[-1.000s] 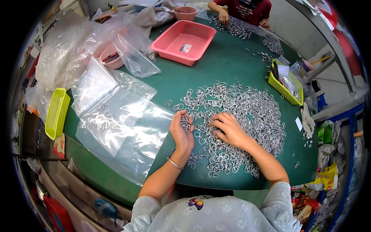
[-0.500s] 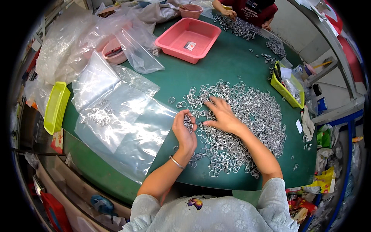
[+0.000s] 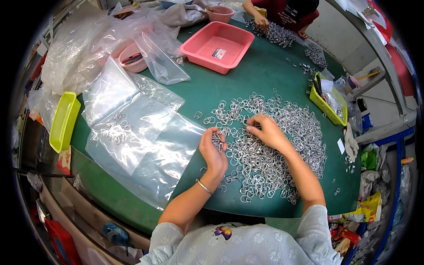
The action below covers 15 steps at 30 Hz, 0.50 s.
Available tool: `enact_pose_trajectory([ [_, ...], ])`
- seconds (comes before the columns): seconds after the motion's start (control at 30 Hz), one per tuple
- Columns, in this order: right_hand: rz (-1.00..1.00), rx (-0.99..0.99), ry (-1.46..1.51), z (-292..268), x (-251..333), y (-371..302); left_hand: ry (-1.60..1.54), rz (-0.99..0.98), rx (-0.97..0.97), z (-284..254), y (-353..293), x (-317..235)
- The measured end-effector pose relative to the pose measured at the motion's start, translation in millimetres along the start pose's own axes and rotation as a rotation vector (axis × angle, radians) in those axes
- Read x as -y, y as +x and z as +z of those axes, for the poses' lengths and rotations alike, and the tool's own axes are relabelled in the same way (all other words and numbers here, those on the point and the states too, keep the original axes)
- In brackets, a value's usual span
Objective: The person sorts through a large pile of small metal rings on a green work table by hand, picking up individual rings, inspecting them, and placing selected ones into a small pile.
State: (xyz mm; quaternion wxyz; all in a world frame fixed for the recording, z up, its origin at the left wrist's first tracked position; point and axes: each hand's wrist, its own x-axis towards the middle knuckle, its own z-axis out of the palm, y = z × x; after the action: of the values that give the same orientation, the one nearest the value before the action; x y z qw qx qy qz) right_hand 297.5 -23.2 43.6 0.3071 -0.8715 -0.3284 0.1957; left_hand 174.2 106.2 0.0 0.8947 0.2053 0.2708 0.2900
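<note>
A broad heap of small silver metal rings (image 3: 291,150), many with an open or D-like outline, covers the middle of the green table (image 3: 212,95). At the heap's left edge my left hand (image 3: 213,152) is cupped, with several of the metal rings lying in its curled fingers. My right hand (image 3: 268,132) rests over the upper left of the heap, thumb and fingertips pinched together at a ring; the fingers partly hide it. A few loose rings lie between and above the hands.
Clear plastic bags (image 3: 145,141) lie left of my hands, with several rings on them. Farther off are a pink basin (image 3: 218,46), a green basket (image 3: 65,121) at left and a yellow-green basket (image 3: 329,99) at right. A co-worker's hand (image 3: 261,22) works at another ring pile.
My right hand has drawn its spread fingers together into a pinch and shifted slightly right. My left hand stays cupped around its rings, nearly in place.
</note>
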Motion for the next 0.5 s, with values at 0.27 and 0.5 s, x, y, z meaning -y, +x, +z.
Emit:
enact_pose_trajectory([
  [0.27,-0.184,-0.249,-0.357,36,-14,36,0.011,-0.005,0.006,-2,1,-1],
  [0.5,-0.106,0.035,0.381,7,3,-2,0.178,-0.31,0.209,4,-4,-6],
])
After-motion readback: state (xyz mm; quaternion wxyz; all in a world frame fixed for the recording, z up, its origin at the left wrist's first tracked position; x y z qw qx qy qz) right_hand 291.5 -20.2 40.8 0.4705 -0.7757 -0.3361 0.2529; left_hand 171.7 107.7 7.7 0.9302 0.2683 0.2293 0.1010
